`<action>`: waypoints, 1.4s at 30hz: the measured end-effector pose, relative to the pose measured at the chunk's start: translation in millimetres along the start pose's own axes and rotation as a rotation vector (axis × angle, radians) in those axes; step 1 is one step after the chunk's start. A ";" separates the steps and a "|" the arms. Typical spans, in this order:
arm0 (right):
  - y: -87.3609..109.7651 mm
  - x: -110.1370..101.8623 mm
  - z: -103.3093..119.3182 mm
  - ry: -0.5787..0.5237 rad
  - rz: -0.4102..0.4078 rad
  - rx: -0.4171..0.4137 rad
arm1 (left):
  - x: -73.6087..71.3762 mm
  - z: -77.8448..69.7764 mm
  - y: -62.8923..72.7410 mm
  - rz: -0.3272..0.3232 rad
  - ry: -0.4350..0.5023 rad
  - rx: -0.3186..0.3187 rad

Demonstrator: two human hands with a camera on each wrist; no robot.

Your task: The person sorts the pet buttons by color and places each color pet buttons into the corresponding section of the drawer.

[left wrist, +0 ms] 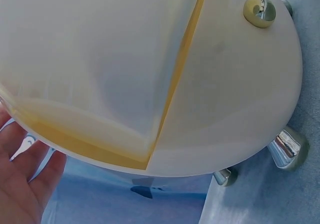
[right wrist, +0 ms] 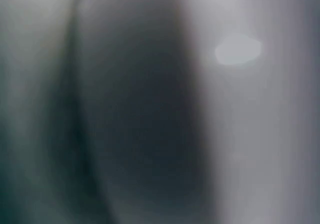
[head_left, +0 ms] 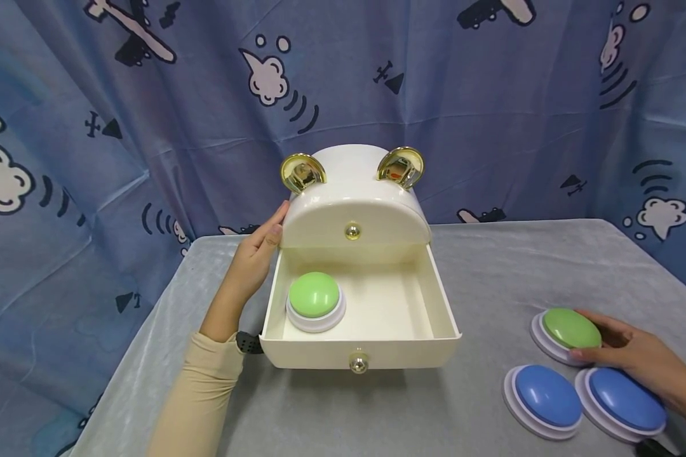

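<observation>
A white drawer box (head_left: 366, 219) with gold ear-like knobs stands mid-table, its drawer (head_left: 320, 354) pulled out. In the drawer's left part sits a green push button (head_left: 314, 295) with a white base. My left hand (head_left: 257, 254) rests against the box's left side with fingers extended; the left wrist view shows its fingers (left wrist: 47, 176) at the box's edge. On the right, my right hand (head_left: 634, 346) grips a second green push button (head_left: 571, 329) between thumb and fingers, at the table. The right wrist view is too blurred to make out.
Two blue push buttons (head_left: 549, 395) with white bases lie side by side in front of the right hand. A grey cloth covers the table (head_left: 491, 273). Behind it hangs a blue patterned curtain (head_left: 343, 76).
</observation>
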State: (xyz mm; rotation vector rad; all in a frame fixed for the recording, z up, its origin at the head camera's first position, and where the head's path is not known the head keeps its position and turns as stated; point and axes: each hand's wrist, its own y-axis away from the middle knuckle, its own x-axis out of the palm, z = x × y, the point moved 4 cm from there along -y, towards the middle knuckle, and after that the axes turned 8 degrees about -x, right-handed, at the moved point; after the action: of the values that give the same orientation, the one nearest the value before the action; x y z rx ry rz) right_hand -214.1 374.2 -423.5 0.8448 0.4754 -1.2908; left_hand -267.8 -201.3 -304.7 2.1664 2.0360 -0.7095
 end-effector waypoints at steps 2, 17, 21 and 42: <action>-0.5 -1.1 -0.4 0.023 -0.008 0.012 | 0.0 0.0 0.0 -0.003 0.001 0.001; 14.2 -10.7 61.1 -0.020 -0.071 -0.046 | -0.1 0.5 -1.2 -0.011 0.001 0.014; 25.9 -10.1 92.8 -0.075 -0.098 -0.102 | 0.0 -0.4 -0.6 -0.008 0.001 0.007; 32.3 -8.5 201.3 -0.168 -0.086 -0.353 | 0.1 0.2 -0.5 -0.022 -0.009 0.006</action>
State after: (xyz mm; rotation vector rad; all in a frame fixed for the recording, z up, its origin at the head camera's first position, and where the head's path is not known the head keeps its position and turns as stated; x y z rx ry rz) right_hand -213.9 226.4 -282.8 0.4210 0.5890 -1.2951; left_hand -268.4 -201.3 -304.8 2.1439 2.0590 -0.7272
